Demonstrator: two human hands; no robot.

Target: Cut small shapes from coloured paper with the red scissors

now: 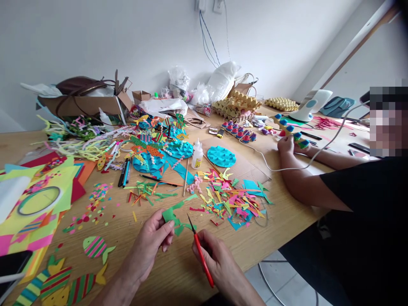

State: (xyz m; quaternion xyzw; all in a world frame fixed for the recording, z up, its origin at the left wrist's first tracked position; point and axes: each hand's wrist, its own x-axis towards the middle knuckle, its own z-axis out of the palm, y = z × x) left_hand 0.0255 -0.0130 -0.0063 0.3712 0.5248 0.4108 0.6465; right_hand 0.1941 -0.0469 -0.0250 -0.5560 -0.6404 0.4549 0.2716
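Red scissors (204,264), near me, are gripped by my right fingers (210,239), and if the green paper (170,215) pinched in my left fingers (164,231) slips, I might cut it crooked.

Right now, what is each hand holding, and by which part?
Left hand: a cut piece of green paper, pinched at its broad left end between thumb and fingers. Right hand: a slim, dark-tipped cutting tool, gripped by its red handle.
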